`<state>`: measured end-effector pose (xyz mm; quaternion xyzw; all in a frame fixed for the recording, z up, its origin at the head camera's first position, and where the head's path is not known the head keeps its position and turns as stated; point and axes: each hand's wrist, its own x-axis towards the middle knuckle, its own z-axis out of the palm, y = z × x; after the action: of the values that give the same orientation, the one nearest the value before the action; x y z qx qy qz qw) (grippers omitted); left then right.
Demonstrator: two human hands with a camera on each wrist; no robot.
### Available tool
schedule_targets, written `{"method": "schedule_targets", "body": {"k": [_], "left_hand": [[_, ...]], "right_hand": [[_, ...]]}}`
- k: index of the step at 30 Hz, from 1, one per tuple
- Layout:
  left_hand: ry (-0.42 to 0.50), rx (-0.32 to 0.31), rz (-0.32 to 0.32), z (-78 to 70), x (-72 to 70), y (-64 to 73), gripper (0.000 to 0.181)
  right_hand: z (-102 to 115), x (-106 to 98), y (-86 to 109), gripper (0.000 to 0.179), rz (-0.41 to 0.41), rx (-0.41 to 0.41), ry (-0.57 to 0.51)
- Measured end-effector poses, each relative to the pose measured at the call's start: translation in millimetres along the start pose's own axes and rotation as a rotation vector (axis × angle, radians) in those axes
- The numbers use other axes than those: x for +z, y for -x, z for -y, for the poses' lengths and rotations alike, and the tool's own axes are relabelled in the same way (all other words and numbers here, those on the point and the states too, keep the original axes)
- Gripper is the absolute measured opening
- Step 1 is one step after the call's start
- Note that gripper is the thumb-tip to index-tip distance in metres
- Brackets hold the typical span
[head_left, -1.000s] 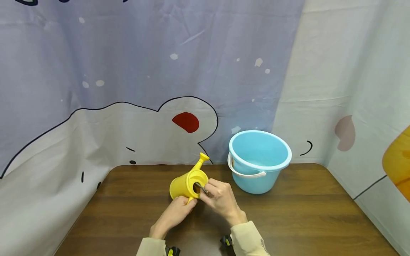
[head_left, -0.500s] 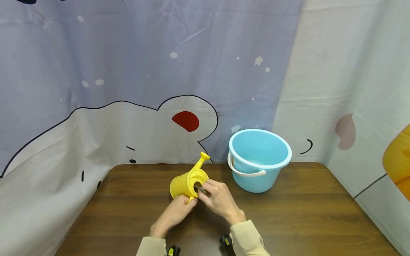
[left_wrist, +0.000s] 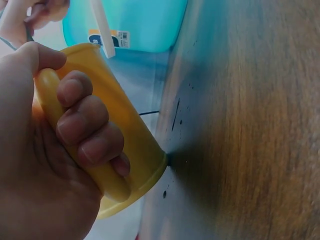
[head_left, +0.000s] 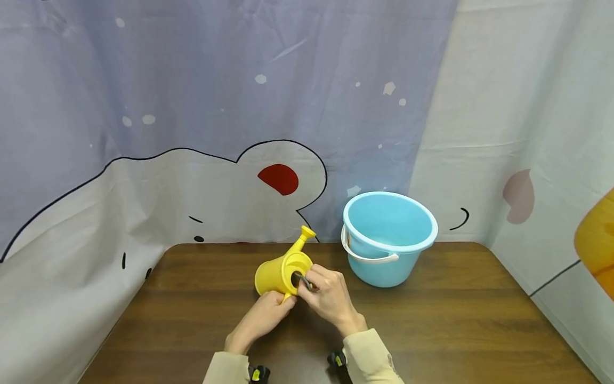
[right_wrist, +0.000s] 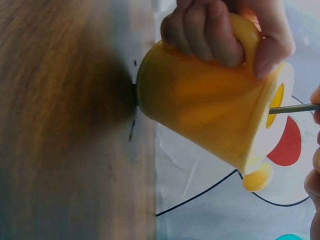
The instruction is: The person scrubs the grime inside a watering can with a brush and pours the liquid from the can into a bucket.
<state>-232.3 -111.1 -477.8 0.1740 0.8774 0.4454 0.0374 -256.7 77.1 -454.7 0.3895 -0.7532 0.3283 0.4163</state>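
A yellow watering can [head_left: 272, 275] tilts over the table, its round opening turned toward the right hand and its spout pointing up and away. My left hand [head_left: 263, 321] grips the can's handle [left_wrist: 48, 95], fingers curled round it in the left wrist view. The can's lower edge is right at the tabletop. My right hand [head_left: 331, 300] pinches a thin grey-green rod [right_wrist: 294, 108] that runs into the can's opening. The rod's far end is hidden inside the can, so I cannot tell what tool it is.
A light blue bucket [head_left: 384, 272] with a white handle [head_left: 366, 259] stands behind and to the right of the hands. The brown wooden table [head_left: 455, 330] reaches back to a printed curtain [head_left: 201, 96], which also hangs along both sides.
The rod's angle in the can's opening has shifted slightly, with small movements of the right hand's fingers. My left hand and the watering can stay almost where they were.
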Motion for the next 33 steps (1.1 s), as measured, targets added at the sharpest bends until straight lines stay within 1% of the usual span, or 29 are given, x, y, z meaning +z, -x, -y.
{"method": "schedule_targets", "body": {"k": [5,12,16,19,27,30,33], "left_hand": [[-0.014,0.002,-0.002,0.7,1.2,-0.2,0.048],[-0.016,-0.005,0.003,0.7,1.3,-0.2,0.048],[-0.001,-0.008,0.009,0.0,0.6,0.5,0.047],[0.003,-0.007,0.011,-0.8,0.2,0.9,0.047],[-0.013,0.000,0.003,1.0,1.5,0.7,0.048],[-0.015,-0.006,0.005,1.4,1.5,0.3,0.048],[-0.015,-0.009,0.007,1.3,1.4,-0.6,0.048]], "right_hand": [[2.6,-4.8,-4.1,0.024,-0.014,-0.011,-0.027],[2.5,-7.5,-4.4,0.024,-0.008,0.007,-0.062],[1.4,-7.5,-3.2,0.025,0.019,0.044,-0.088],[0.7,-7.2,-2.3,0.025,0.056,0.083,-0.091],[-0.2,-6.3,0.6,0.029,0.169,0.206,-0.005],[-0.4,-6.3,0.4,0.030,0.175,0.230,0.009],[0.4,-7.6,-1.4,0.031,0.147,0.222,-0.003]]}}
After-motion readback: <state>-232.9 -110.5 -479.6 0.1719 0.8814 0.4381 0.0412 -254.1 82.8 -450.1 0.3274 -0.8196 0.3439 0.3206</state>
